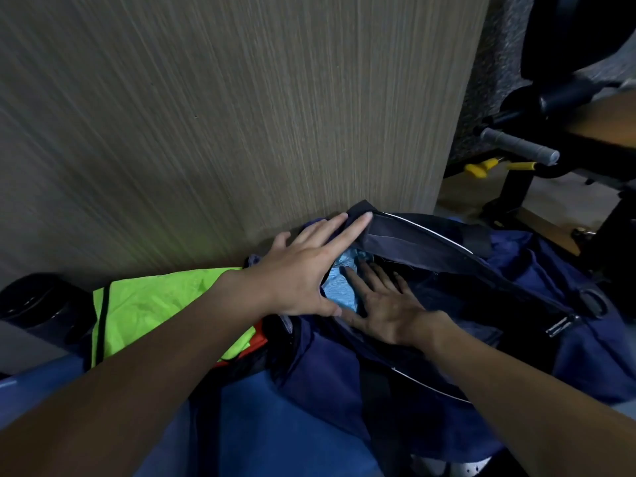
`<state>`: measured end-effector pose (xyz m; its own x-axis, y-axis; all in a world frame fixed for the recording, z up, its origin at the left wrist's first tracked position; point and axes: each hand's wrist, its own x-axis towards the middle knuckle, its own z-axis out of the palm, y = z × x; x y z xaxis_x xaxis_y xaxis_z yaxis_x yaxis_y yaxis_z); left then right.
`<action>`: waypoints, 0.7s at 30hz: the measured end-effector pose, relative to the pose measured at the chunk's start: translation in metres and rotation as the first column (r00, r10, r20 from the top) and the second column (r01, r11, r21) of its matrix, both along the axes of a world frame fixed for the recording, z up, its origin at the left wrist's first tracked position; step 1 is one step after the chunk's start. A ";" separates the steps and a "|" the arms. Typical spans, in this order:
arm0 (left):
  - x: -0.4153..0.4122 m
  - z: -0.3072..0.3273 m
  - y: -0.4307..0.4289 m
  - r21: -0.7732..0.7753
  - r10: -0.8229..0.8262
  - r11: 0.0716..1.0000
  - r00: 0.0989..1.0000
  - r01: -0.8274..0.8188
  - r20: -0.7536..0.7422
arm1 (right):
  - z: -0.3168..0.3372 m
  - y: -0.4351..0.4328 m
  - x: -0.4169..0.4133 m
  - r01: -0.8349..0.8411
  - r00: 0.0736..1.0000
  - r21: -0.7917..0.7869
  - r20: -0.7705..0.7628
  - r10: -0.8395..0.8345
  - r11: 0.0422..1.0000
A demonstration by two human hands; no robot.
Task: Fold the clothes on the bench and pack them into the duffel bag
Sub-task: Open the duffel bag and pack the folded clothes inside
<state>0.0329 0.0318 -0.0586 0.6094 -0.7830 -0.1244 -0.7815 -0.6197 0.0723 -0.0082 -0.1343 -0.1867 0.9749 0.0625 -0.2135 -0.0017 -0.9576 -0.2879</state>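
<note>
**Friend:** What worries you most right now?

**Me:** The flap (413,235). My left hand (303,270) is spread, fingers straight, pushing the flap towards the far side at the left end of the duffel bag (537,280). I'm only pushing it, not gripping, so if that hand slips I think it could drop onto my other wrist.

**Friend:** And the other hand?

**Me:** My right hand (382,304) lies flat inside the opening, fingers splayed, pressing on the light blue garment (339,292). If I drag the hand out sideways, the fold could bunch up. It's a soft, thin knit, so it probably creases easily.

**Friend:** How does it look in there?

**Me:** I can only see a pale strip of it between my hands, at the left end of the bag. The rest of the inside is too dark to tell how neatly it sits.

**Friend:** Anything left outside?

**Me:** The neon green garment (155,304) lies to the left of the bag, rumpled rather than folded, with an orange piece (256,342) peeking out from under its right edge. It's slick-looking fabric, so it may slide off when I reach for it.
</note>
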 end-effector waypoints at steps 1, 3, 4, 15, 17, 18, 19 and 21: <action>-0.001 0.000 -0.001 0.002 0.007 1.000 1.000 -0.007 -0.012 | 0.002 -0.002 -0.004 0.007 1.000 0.014 0.005 -0.007 1.000; -0.003 0.001 -0.003 0.006 0.022 1.000 0.999 -0.021 -0.031 | 0.007 -0.006 -0.015 0.023 1.000 0.065 0.007 -0.023 0.998; -0.005 0.001 -0.003 0.008 0.029 1.000 0.999 -0.028 -0.039 | 0.011 -0.008 -0.021 0.033 0.999 0.128 0.018 -0.036 0.991; -0.033 -0.008 0.053 -0.438 0.137 0.883 0.984 -0.172 -0.111 | 0.099 0.032 -0.078 -0.148 0.880 0.298 0.474 -0.012 0.943; -0.034 -0.016 0.090 -0.541 0.239 0.802 0.966 -0.252 -0.096 | 0.108 0.060 -0.075 -0.224 0.866 0.308 0.498 0.044 0.925; -0.036 -0.020 0.109 -0.568 0.310 0.767 0.948 -0.298 -0.078 | 0.110 0.074 -0.073 -0.264 0.861 0.316 0.502 0.076 0.911; -0.037 -0.025 0.127 -0.586 0.382 0.739 0.923 -0.333 -0.043 | 0.112 0.090 -0.070 -0.295 0.861 0.328 0.499 0.100 0.898; -0.037 -0.035 0.161 -0.601 0.493 0.712 0.868 -0.364 0.058 | 0.111 0.121 -0.061 -0.315 0.880 0.386 0.461 0.115 0.867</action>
